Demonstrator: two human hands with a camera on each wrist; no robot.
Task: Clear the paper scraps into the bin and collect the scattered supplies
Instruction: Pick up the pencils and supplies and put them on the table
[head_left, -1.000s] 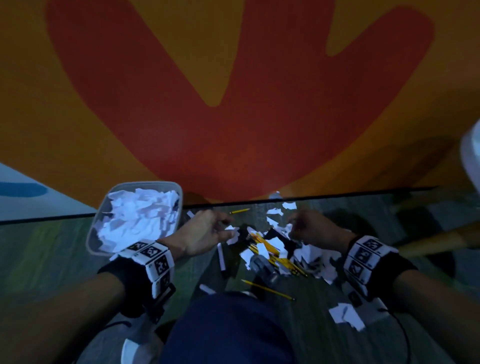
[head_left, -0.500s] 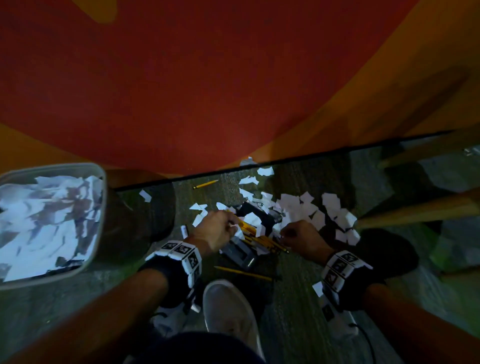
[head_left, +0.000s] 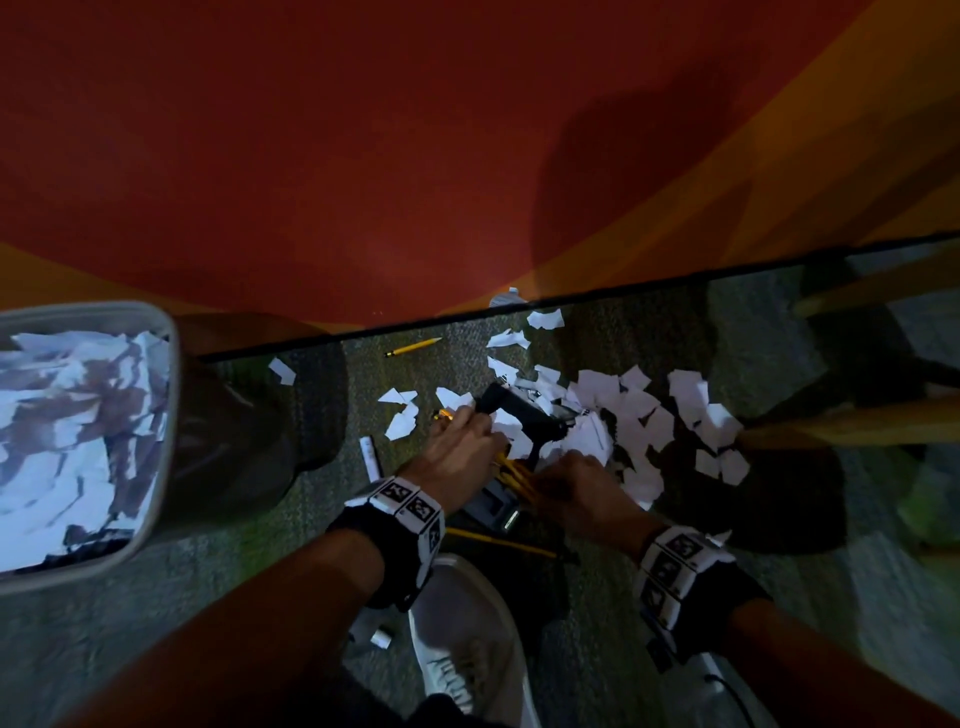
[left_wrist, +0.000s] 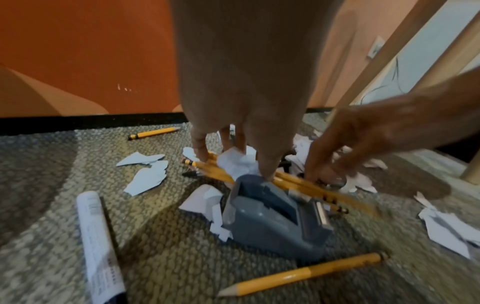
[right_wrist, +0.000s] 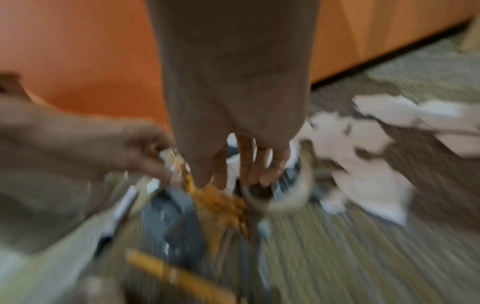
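A bundle of yellow pencils (head_left: 511, 474) (left_wrist: 298, 185) lies across a grey dispenser (head_left: 493, 508) (left_wrist: 272, 218) on the carpet. My left hand (head_left: 457, 441) (left_wrist: 233, 162) pinches the bundle's eraser end, with a paper scrap (left_wrist: 237, 164) under the fingers. My right hand (head_left: 569, 470) (left_wrist: 322, 174) (right_wrist: 241, 176) curls round the other end; the right wrist view is blurred. White paper scraps (head_left: 639, 410) are strewn to the right. The grey bin (head_left: 169, 415), at the left, is full of scraps.
Loose pencils lie by the wall (head_left: 413, 346) (left_wrist: 153, 133) and near my shoe (head_left: 498, 540) (left_wrist: 298, 275). A white marker (head_left: 370, 457) (left_wrist: 98, 236) lies at the left, a black tool (head_left: 524, 415) among the scraps. Wooden legs (head_left: 857, 426) stand at the right.
The head view has dropped lower and closer to the floor. Both hands have closed in on the pencil bundle and now sit nearer each other.
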